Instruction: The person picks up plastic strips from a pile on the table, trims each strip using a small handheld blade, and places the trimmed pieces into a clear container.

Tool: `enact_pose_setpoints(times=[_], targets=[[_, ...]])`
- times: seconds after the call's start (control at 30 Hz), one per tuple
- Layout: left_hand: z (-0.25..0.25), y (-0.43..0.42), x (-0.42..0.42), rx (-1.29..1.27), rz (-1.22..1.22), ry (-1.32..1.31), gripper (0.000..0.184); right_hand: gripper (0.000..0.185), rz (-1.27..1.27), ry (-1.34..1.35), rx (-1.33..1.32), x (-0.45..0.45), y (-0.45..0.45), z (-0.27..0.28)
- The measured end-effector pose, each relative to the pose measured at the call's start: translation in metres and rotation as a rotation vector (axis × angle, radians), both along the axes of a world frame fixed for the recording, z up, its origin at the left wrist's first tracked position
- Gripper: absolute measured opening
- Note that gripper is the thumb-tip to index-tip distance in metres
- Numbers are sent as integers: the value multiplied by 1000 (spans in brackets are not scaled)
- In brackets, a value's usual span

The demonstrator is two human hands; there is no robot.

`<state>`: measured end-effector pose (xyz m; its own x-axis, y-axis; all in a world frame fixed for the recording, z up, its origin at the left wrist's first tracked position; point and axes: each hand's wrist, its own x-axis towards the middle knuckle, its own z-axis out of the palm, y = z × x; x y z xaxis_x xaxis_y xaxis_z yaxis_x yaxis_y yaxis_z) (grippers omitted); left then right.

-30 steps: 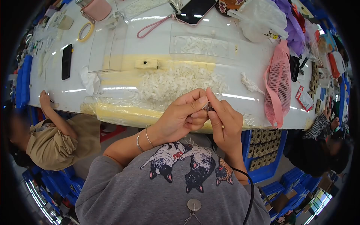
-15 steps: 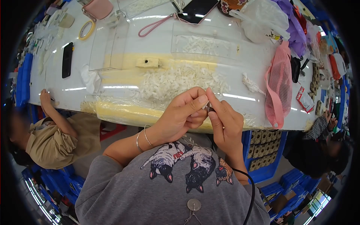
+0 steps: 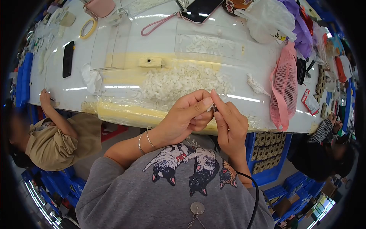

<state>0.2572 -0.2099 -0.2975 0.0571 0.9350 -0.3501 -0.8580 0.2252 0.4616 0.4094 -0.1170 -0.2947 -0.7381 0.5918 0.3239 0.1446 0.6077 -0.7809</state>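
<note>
head view: left hand [image 3: 192, 112] pinches a small white piece [image 3: 210, 108], fingertips nearly closed; right hand [image 3: 230, 124] grips what seems a small dark bit [image 3: 215, 109] against it, just off the worktop [image 3: 126, 81] edge, near the white pile [image 3: 183, 84].

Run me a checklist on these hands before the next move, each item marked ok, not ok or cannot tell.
1. Left hand and right hand close together: ok.
2. Small white piece at the left fingertips: ok.
3. Its alignment, mostly hidden by fingers: cannot tell.
4. Pile of white strips just beyond the hands: ok.
5. Pile neatly gathered: not ok, its edges are scattered.
6. Pink mesh bag apart from both hands: ok.
</note>
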Motion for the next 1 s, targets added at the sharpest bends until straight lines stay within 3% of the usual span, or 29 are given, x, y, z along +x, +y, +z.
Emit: enact_pose_setpoints(times=[0.7, 1.0], targets=[[-1, -3, 3, 8, 33, 140, 22, 49, 56, 5, -27, 0, 1, 4], [1, -2, 3, 4, 4, 106, 21, 46, -52, 18, 4, -2, -3, -2]])
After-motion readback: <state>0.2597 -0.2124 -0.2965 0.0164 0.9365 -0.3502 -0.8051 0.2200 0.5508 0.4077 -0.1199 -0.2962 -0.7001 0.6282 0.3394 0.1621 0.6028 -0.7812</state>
